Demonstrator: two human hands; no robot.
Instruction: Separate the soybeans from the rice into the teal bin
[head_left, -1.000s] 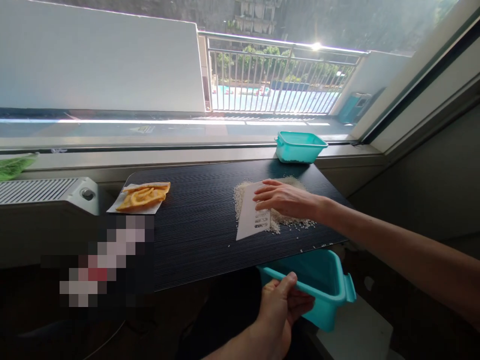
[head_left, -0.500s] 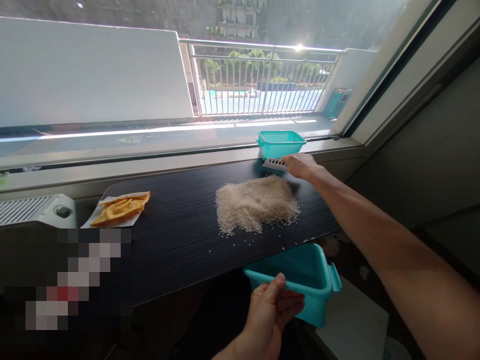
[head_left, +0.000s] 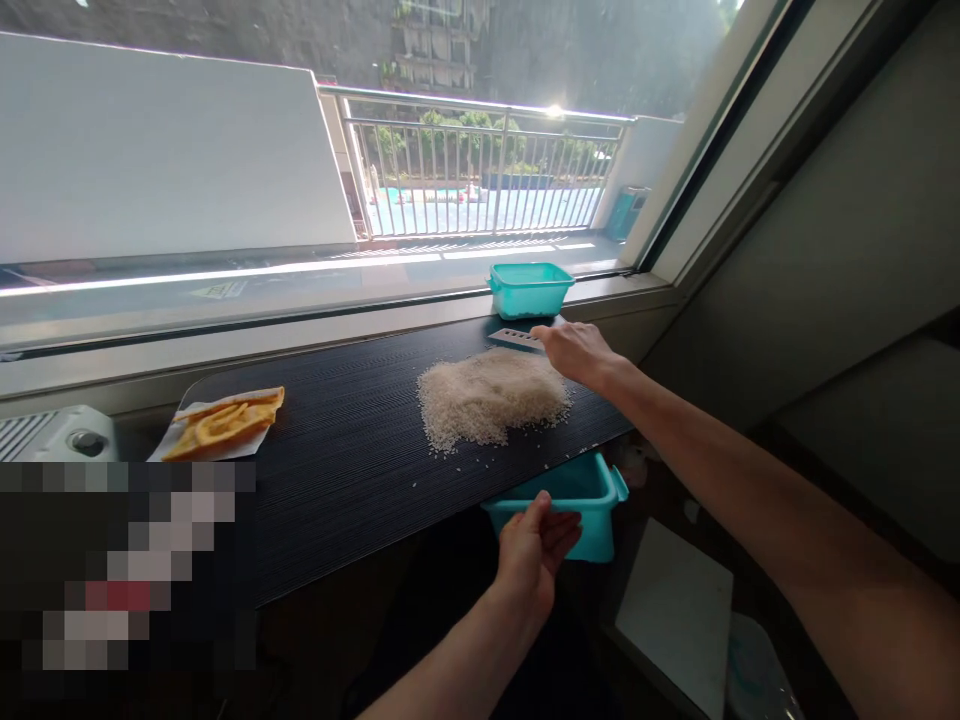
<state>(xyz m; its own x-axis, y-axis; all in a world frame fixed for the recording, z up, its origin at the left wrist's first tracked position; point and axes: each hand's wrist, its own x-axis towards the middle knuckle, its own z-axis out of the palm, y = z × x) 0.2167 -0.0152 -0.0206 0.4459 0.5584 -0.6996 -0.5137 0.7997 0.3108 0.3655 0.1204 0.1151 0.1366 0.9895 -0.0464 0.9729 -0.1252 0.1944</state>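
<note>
My right hand [head_left: 574, 350] grips a flat, thin blade with a row of slots [head_left: 517, 339]; its handle is hidden in my fist. The blade lies nearly flat, just past the far edge of a pile of white rice [head_left: 491, 400] on the dark tabletop [head_left: 345, 440]. Whether it touches the table I cannot tell. Below the near table edge is a teal plastic bin [head_left: 596, 530], its mouth partly under the tabletop. My left hand [head_left: 529, 545] holds this bin at its front rim, thumb on top and fingers against the outer wall.
A second teal bin [head_left: 531, 293] stands by the window at the table's back. At the left end, yellow-orange food strips [head_left: 229, 422] lie on white paper. A white box-like thing [head_left: 679, 620] sits low at the right. Loose grains lie near the table's front edge.
The view has swung right, so everything sits further left. My right hand has lowered slightly and tilted the slotted blade flatter behind the rice. My left hand stays on the bin.
</note>
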